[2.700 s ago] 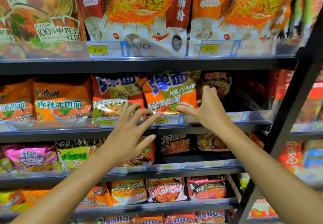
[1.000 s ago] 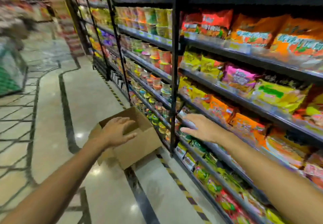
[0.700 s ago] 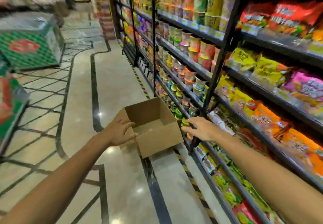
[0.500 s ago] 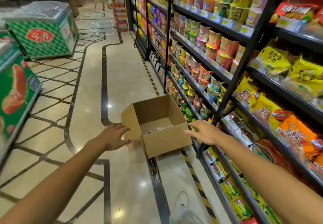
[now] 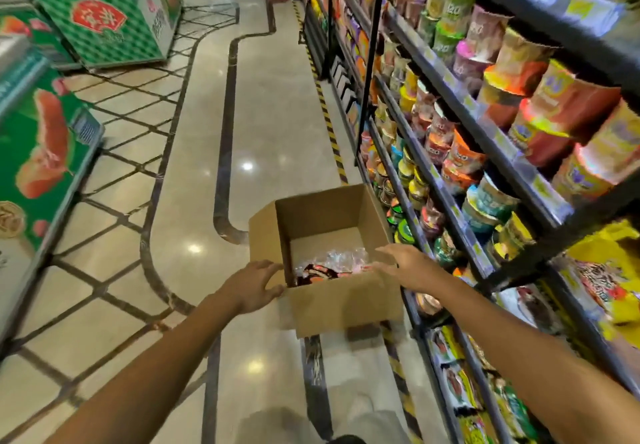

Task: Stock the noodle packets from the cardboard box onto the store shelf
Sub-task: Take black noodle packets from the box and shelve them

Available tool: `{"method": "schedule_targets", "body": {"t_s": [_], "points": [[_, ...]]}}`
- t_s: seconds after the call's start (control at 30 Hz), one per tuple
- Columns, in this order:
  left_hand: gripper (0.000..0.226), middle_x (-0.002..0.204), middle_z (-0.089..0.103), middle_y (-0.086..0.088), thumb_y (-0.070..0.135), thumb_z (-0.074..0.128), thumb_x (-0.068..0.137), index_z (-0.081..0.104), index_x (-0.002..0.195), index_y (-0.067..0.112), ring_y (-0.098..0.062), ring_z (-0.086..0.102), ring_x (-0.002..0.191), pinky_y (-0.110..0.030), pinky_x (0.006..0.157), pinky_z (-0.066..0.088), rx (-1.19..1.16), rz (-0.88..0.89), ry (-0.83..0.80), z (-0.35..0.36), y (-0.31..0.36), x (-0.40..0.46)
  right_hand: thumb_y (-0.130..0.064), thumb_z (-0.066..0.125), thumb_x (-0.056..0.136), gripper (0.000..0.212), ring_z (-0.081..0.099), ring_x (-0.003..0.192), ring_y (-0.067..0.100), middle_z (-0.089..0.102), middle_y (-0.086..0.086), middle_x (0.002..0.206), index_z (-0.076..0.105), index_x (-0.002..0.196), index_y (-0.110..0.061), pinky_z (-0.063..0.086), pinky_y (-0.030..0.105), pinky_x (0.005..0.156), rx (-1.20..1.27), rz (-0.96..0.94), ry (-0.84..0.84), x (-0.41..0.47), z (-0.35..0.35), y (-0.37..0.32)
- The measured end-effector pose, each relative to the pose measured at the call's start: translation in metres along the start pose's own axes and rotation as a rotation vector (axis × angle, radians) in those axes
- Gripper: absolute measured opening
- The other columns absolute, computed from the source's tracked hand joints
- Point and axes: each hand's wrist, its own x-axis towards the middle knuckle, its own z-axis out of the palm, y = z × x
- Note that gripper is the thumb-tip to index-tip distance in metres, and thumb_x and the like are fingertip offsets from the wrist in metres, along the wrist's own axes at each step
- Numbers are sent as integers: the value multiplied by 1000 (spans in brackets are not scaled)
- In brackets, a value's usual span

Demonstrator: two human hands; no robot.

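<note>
An open cardboard box [image 5: 343, 300] stands on the shiny floor beside the store shelf [image 5: 485, 138]. Noodle packets [image 5: 322, 268] in glossy wrap lie at its bottom, partly hidden by the near wall. My left hand [image 5: 254, 286] is spread open at the box's near left corner, holding nothing. My right hand [image 5: 405, 263] hovers open over the box's right rim, fingers apart and empty. The shelf on the right carries cup noodles and, lower right, yellow noodle packets [image 5: 609, 270].
Green chest freezers [image 5: 104, 17] stand across the aisle at the left. A yellow-and-black striped line [image 5: 329, 121] runs along the shelf's base. My shoes [image 5: 356, 412] show at the bottom edge. Open tiled floor lies left of the box.
I turned away from the shelf of noodle packets and came down the aisle to the box. Both hands have dropped from the shelf to the box's rim.
</note>
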Motion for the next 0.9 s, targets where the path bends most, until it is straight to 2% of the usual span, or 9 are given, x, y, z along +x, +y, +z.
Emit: {"method": "schedule_targets", "body": {"t_s": [0.1,0.27,0.33,0.43,0.5,0.6,0.7,0.8,0.9], "points": [[62,157,37,0,59,41,96,36,150,29,-24,37,141,-43,113,37,-51,-12,-52,0,-14,43,-73,45,87,75,47,137,25,51,4,150,49,146,-27,41,39,110,46,27,-62,49,-7,-1],[59,154,41,-4,51,45,98,36,150,25,-25,39,139,-40,111,37,-153,-13,-105,-4,-51,133,-50,55,99,56,48,137,25,52,8,149,51,146,-20,39,33,106,35,30,-132,142,-15,-5],[55,151,44,-5,44,47,100,37,149,23,-26,41,136,-36,109,37,-180,11,-103,-4,-66,178,-50,56,98,57,47,138,23,52,6,150,51,145,-19,35,29,107,58,68,-148,182,-10,-3],[52,149,46,-6,39,49,101,38,149,22,-26,42,135,-33,106,36,-248,29,-130,6,-88,249,-84,37,82,88,50,136,22,55,3,148,52,145,-23,39,36,111,109,120,-158,245,14,10],[53,149,47,-6,38,50,100,39,148,21,-24,44,134,-34,108,38,-318,18,-167,18,-102,297,-93,31,75,99,49,136,23,55,0,147,51,145,-27,41,41,111,143,152,-185,290,36,28],[52,148,48,-7,35,52,100,40,148,18,-24,46,133,-33,107,38,-411,-58,-209,49,-120,366,-71,50,87,65,52,131,19,56,-5,144,52,141,-34,42,39,109,180,244,-259,354,81,61],[50,146,49,-8,30,55,100,43,147,16,-25,49,132,-33,107,40,-518,-160,-271,97,-135,433,-68,53,84,62,61,114,15,64,-4,129,58,135,-33,50,36,98,212,268,-298,416,134,100],[50,144,53,-9,32,56,99,44,145,17,-25,51,130,-35,108,41,-549,-235,-324,166,-149,499,-79,47,79,74,64,90,12,67,-7,103,63,130,-28,52,32,81,287,230,-317,472,185,134],[55,147,50,-10,30,56,98,39,148,15,-26,49,133,-34,111,37,-538,-286,-356,240,-158,552,-57,50,84,54,69,85,19,74,3,91,69,118,-21,56,40,80,283,223,-376,518,249,176]]}}
